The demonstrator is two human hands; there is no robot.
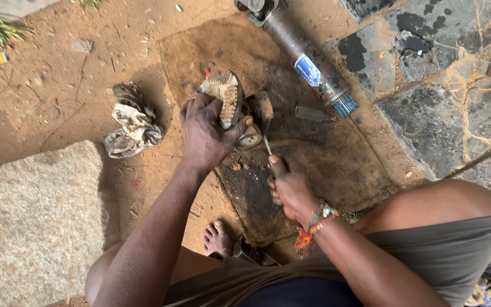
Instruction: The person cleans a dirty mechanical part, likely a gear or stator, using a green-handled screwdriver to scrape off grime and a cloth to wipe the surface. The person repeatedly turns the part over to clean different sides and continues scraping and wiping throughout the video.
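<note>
Brake part gripped on the mat, tool at its side

Brake part [227, 96], a worn curved piece, stands on edge on a dirty mat [336, 165]. Nearest, the right hand [290, 189] clenches a thin metal tool [267, 144], its handle hidden in the fist. The left hand [204, 133] grasps the part, covering its lower half. Beyond lie a crumpled rag [133, 124] and a grey cylinder [305, 59], cut off at the top.

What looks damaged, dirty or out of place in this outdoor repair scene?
The round metal part under the left hand is caked with rust and dirt. The right hand pokes it with a thin metal tool. A crumpled dirty rag lies on the soil, and the grey pavement is cracked.
</note>
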